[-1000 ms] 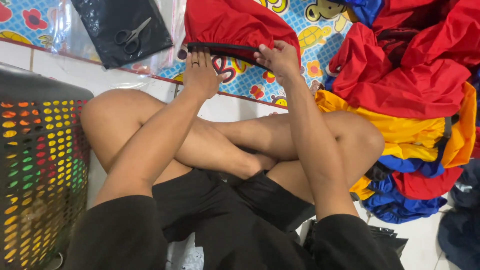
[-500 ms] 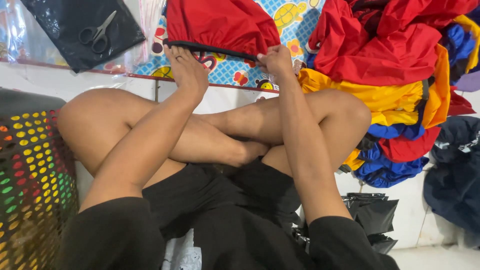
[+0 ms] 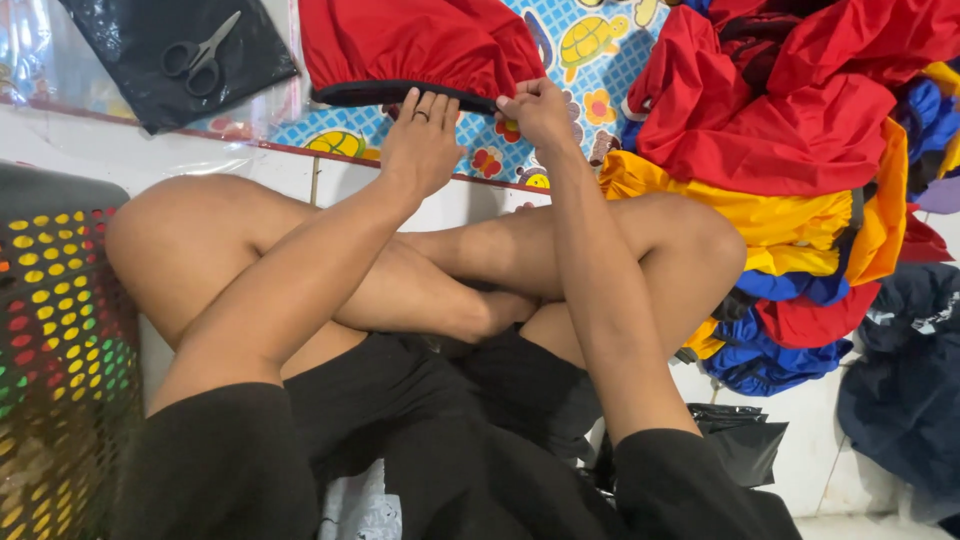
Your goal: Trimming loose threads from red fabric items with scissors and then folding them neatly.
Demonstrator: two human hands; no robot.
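Note:
A red garment (image 3: pixel 410 40) with a black elastic hem lies on a colourful cartoon-print mat (image 3: pixel 590 60) in front of my crossed legs. My left hand (image 3: pixel 420 145) rests flat with its fingers on the black hem, a ring on one finger. My right hand (image 3: pixel 540 110) pinches the right end of that hem between closed fingers. Both arms stretch forward over my knees.
Black scissors (image 3: pixel 200 55) lie on a black plastic bag (image 3: pixel 150 70) at the upper left. A heap of red, yellow and blue garments (image 3: pixel 800 150) fills the right side. A dark perforated basket (image 3: pixel 50 350) stands at my left. Dark blue cloth (image 3: pixel 900 370) lies at the lower right.
The view has shifted, so the garment and hands sit more to the right and nearer. My hands stay on the black hem, the left one now flatter on it.

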